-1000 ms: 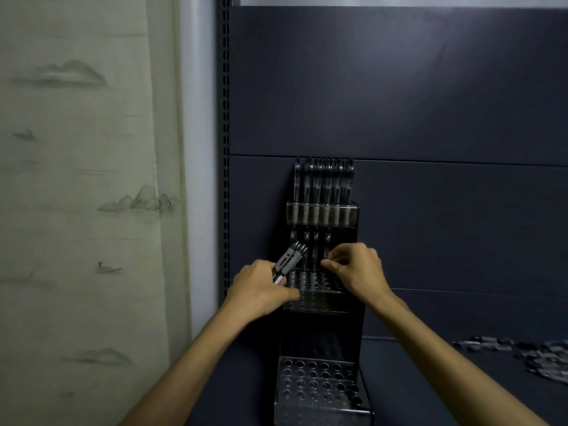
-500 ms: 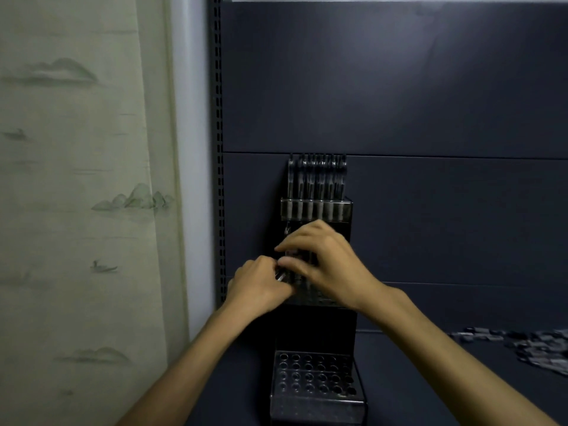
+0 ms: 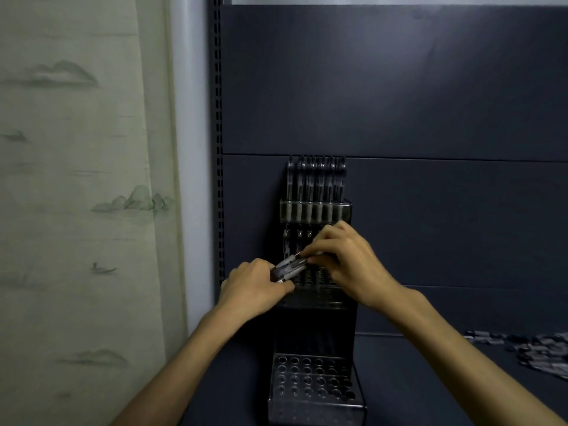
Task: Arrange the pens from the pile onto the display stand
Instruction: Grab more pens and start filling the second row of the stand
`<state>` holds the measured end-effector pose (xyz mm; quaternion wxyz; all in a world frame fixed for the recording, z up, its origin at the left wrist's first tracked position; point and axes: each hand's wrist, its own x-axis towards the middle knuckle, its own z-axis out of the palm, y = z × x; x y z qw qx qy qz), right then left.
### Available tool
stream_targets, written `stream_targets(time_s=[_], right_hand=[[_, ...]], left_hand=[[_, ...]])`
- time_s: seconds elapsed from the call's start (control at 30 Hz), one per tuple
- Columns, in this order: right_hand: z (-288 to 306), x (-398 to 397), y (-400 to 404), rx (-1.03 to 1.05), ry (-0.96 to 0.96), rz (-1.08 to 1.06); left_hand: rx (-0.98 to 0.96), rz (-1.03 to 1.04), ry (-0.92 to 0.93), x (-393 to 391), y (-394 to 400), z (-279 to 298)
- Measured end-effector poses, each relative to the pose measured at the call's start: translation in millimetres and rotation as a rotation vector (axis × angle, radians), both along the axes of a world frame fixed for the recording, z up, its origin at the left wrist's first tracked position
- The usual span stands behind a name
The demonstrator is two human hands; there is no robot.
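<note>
Dark shelf backdrop, pen bundle [image 3: 289, 268] gripped in left hand [image 3: 255, 290], right hand [image 3: 347, 265] pinching its tip.

I have just one view, from the camera on the person's head. It looks forward and slightly down, close in on the display stand [image 3: 315, 392] against the dark back panel [image 3: 399, 87]. Both forearms reach in from the bottom edge, fingers [image 3: 319, 245] meeting mid-frame.
</note>
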<state>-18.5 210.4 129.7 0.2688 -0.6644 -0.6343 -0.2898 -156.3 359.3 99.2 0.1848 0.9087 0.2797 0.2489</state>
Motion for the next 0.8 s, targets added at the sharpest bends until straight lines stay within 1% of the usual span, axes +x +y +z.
stream_targets(time_s=[0.17, 0.23, 0.43, 0.67, 0.73, 0.8], right_hand=[[-4.7, -11.6, -1.8, 0.0, -0.171, 0.031], [-6.2, -15.5, -1.0, 0.002, -0.206, 0.037], [-3.1, -14.7, -7.4, -0.016, -0.168, -0.002], [-1.0, -6.3, -14.3, -0.014, -0.22, -0.094], [1.0, 3.6, -16.6, 0.045, -0.188, -0.127], [5.5, 13.7, -17.6, 0.167, -0.01, -0.111]], left_hand=[[0.042, 0.034, 0.004, 4.0, -5.5, 2.8], [0.044, 0.04, 0.009, 5.2, -6.0, 2.9], [0.067, 0.063, -0.004, 5.4, -7.5, 3.1], [0.051, 0.076, -0.009, 3.6, -10.7, 5.1], [0.033, 0.071, -0.021, 1.8, -8.2, 4.1], [0.016, 0.072, -0.039, -0.2, -5.5, 2.1]])
